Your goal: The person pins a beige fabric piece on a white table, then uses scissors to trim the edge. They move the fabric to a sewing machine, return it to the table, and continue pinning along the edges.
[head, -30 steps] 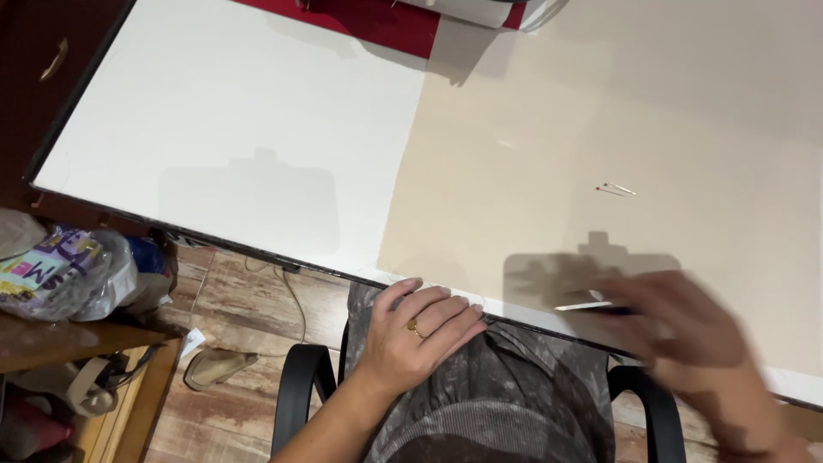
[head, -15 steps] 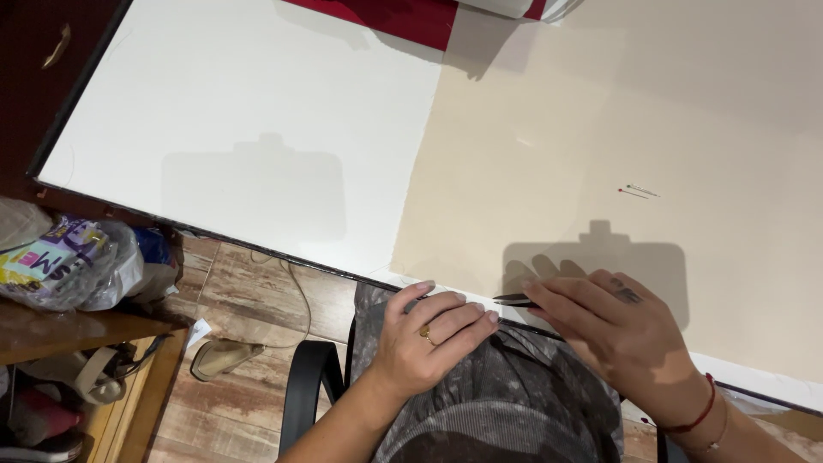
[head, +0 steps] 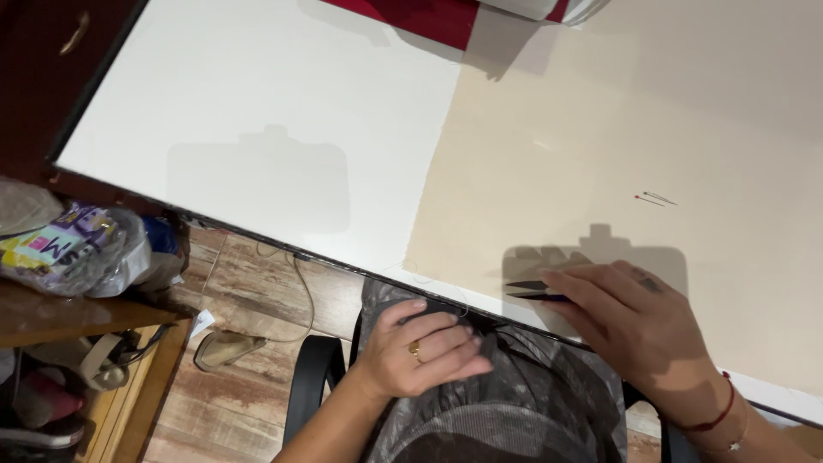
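Observation:
My right hand (head: 639, 330) lies palm down on the beige cloth (head: 617, 137) near the table's front edge. Its fingers cover the handle end of small black thread snips (head: 530, 291), whose two blades point left. My left hand (head: 424, 351), with a gold ring, rests flat on grey patterned fabric (head: 514, 403) in my lap, just below the table edge. Two pins (head: 653, 199), one with a red head, lie on the cloth farther back to the right.
The white table top (head: 257, 129) spreads to the left. Red cloth (head: 411, 15) lies at the far edge. A black chair arm (head: 304, 386) shows below. A side shelf at the left holds plastic bags (head: 69, 249). A sandal (head: 227, 347) and a cord lie on the wooden floor.
My right hand swept left along the table edge and settled on the snips. The view moved a little to the right. My left hand stayed on the lap fabric.

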